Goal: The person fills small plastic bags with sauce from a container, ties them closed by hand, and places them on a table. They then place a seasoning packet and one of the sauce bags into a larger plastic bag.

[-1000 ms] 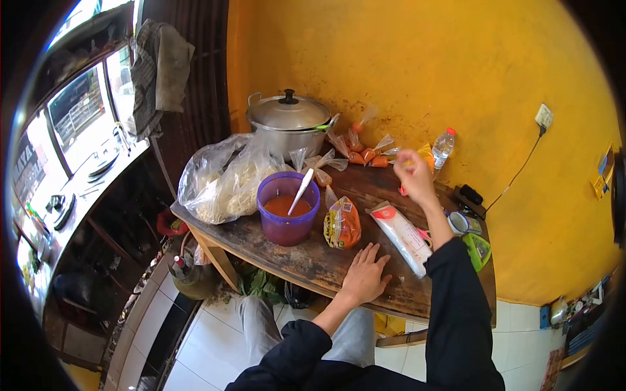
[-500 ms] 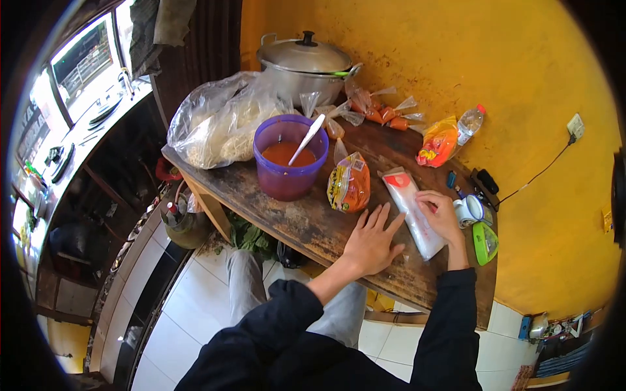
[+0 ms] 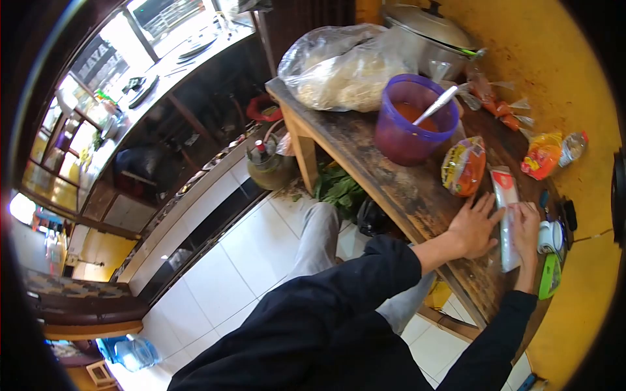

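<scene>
My left hand [image 3: 475,229] lies flat on the wooden table [image 3: 391,189] with its fingers spread, just left of a long clear plastic packet with a red and white top [image 3: 505,186]. On that packet rests my right hand [image 3: 523,228], its fingers curled together; whether they pinch the plastic is hidden. Above my left hand sits an orange and yellow packet [image 3: 464,167]. A purple tub [image 3: 412,133] of reddish sauce with a white-handled spoon [image 3: 438,104] stands farther up the table.
Behind the tub are a big clear bag of noodles [image 3: 345,72] and a lidded metal pot [image 3: 430,32]. Small bags of red sauce [image 3: 499,107], a plastic bottle [image 3: 574,146] and a green object [image 3: 550,275] lie along the wall side. A gas cylinder [image 3: 266,163] stands on the floor.
The view has swung left, so the table and both hands appear farther right. My right hand's fingers now lie lower and closer against the clear packet.
</scene>
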The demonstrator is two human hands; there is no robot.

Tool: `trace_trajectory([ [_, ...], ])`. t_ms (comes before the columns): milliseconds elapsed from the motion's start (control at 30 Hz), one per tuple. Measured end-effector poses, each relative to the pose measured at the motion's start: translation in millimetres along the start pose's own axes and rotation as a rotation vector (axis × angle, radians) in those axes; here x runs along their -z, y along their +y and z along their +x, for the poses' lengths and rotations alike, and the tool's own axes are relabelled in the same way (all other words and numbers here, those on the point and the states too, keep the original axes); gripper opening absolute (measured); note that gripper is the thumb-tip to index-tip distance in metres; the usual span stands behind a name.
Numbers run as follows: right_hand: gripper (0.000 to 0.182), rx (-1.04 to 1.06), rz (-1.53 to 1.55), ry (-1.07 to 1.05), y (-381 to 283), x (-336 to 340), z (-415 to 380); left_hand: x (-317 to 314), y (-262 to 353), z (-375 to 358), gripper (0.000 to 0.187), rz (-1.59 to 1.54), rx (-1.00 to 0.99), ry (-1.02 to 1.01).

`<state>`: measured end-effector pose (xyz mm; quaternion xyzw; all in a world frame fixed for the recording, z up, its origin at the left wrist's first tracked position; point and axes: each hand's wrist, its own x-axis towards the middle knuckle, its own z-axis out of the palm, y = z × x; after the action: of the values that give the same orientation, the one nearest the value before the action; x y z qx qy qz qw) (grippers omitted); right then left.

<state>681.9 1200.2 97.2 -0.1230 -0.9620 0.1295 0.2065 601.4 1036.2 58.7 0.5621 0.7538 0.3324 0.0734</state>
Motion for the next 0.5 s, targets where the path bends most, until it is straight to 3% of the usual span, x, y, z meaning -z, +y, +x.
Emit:
trace_trajectory([
  [33,0.022,-0.066,0.031,0.009,0,0,-1,1,0,-1,0.066,0.005,-0.007,-0.002],
  [167,0.028,0.016,-0.194,-0.090,-5,0,-2,3,0,-2,0.064,0.018,-0.003,-0.030],
  [200,0.036,0.002,-0.245,-0.152,2,-1,-1,4,0,-2,0.064,0.009,-0.003,-0.035],
  [300,0.035,-0.103,-0.380,-0.255,-11,4,4,1,-1,-1,0.063,0.001,-0.012,-0.012],
  [500,0.012,-0.130,-0.240,-0.025,-17,-1,-1,1,-1,-2,0.062,0.042,-0.023,-0.021],
])
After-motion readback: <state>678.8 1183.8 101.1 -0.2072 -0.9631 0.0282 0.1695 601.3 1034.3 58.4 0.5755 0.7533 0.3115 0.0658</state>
